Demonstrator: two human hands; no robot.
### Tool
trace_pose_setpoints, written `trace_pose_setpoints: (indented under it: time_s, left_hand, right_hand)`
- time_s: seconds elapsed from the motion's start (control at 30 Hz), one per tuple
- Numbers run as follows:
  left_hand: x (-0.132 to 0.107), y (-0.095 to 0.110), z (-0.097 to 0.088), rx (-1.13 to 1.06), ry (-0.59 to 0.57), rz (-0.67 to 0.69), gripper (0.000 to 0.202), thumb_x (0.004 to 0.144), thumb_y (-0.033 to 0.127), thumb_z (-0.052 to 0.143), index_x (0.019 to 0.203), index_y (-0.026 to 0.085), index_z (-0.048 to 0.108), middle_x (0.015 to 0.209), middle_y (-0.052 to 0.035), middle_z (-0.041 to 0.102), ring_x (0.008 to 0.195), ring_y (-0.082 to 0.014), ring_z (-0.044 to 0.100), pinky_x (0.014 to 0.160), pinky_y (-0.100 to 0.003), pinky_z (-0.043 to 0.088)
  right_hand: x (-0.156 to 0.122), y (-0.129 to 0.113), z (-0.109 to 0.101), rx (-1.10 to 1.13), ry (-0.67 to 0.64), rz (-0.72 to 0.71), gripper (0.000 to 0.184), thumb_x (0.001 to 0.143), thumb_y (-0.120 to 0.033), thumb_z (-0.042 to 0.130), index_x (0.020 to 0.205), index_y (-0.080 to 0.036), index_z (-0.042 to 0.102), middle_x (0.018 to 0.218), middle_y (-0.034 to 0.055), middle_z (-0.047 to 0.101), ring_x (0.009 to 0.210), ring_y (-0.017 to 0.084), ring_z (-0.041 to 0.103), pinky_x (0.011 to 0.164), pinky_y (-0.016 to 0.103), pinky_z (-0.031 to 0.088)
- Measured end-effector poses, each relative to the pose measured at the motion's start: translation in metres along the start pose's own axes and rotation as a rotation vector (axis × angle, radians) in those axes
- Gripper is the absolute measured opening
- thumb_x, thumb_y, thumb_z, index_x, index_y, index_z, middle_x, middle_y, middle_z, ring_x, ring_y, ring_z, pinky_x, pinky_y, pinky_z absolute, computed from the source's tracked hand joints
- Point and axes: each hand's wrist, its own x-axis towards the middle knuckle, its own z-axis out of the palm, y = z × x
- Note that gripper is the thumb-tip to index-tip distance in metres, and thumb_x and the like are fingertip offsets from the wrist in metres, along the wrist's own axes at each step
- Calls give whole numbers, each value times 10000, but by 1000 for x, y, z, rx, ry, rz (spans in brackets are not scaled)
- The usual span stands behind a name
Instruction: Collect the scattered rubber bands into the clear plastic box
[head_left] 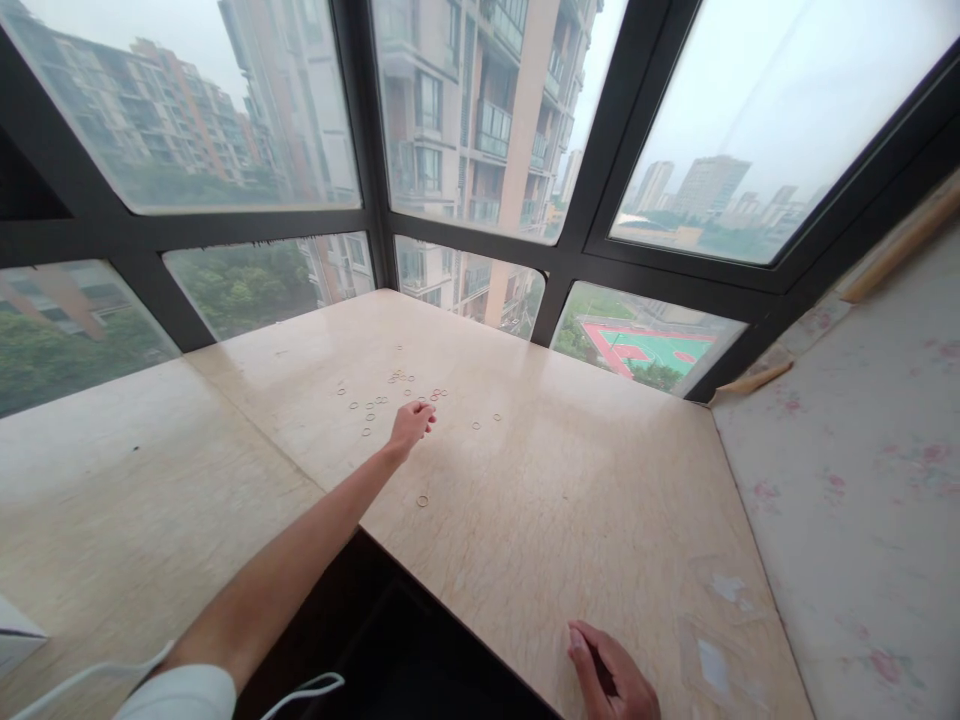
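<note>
Several small thin rings, perhaps rubber bands, lie scattered on the pale marble-patterned sill (600,500). My left hand (412,424) reaches over them with its fingers drawn together, close beside a reddish ring (436,393). Whether anything sits between those fingertips is too small to make out. Nearer to me lies a single ring (422,501), and two more, one of them a thin ring (476,426), are to the right of the left hand. At the sill's front edge, lower right, my right hand (613,672) rests with thumb and curled fingers pressed together; its inside is hidden.
Dark window frames (379,220) border the sill's far sides. A flowered wall (862,500) stands at the right, with clear tape patches (712,665) near it. A white cable (97,675) and a white box (16,635) are at lower left.
</note>
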Motion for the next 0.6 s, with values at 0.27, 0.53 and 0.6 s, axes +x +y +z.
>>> trace_pose_setpoints:
  time_s: [0.27, 0.53, 0.6]
  left_hand:
    - [-93, 12, 126, -144, -294, 106, 227, 800, 346, 516, 809, 146, 623, 687, -32, 644, 488, -94, 518, 449, -201, 392]
    - [-190, -14, 183, -93, -569, 308, 269, 853, 387, 480, 817, 173, 639, 735, -47, 669, 666, -170, 610, 613, -278, 469]
    - [-200, -23, 184, -7, -585, 429, 261, 874, 373, 473, 863, 186, 654, 835, -67, 699, 756, -192, 630, 693, -306, 478]
  right_hand:
    - [4, -9, -5, -33, -48, -31, 298, 882, -438, 544, 859, -209, 732, 826, 89, 738, 746, 211, 699, 665, 279, 580]
    - [7, -24, -14, 123, -65, 100, 290, 919, -366, 500, 912, -178, 721, 728, 55, 695, 664, 168, 658, 622, 241, 545]
    - [4, -25, -20, 189, -6, 161, 309, 918, -378, 498, 905, -165, 721, 683, 45, 675, 627, 160, 642, 586, 231, 535]
